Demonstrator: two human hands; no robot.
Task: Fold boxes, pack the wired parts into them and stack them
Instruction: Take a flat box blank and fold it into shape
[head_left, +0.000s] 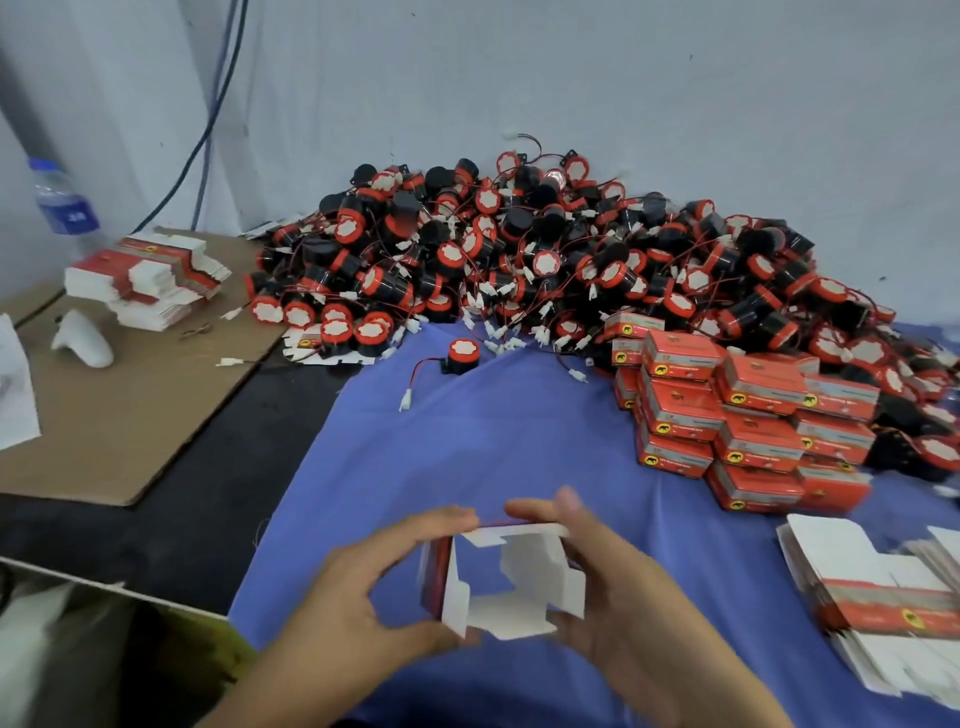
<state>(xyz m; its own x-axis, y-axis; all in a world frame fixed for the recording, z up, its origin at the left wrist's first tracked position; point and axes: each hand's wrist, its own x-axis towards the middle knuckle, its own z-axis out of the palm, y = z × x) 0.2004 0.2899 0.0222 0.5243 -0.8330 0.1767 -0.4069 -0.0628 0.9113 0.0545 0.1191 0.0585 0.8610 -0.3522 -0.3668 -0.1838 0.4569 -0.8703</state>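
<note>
Both hands held a half-folded box (504, 577) at 6 o'clock, just above the blue cloth (493, 447) on the tabletop (182, 530). The left hand (358, 597) had its fingers (441, 519) curled over the box's top edge and its thumb at the lower left corner. The right hand (623, 597) wrapped the right side, fingertips on the top edge. The box's white inside and loose flaps faced the camera.

At 12 o'clock a big pile (519, 249) of black-and-red wired parts lay against the wall (623, 78). One part (462, 356) lay alone on the cloth, just at the pile's 6 o'clock. A stack (727, 415) of packed boxes sat at 2 o'clock, touching the pile. Flat boxes (883, 597) lay at 4 o'clock. More lay at 10 o'clock on cardboard (130, 415), near a bottle (60, 197).
</note>
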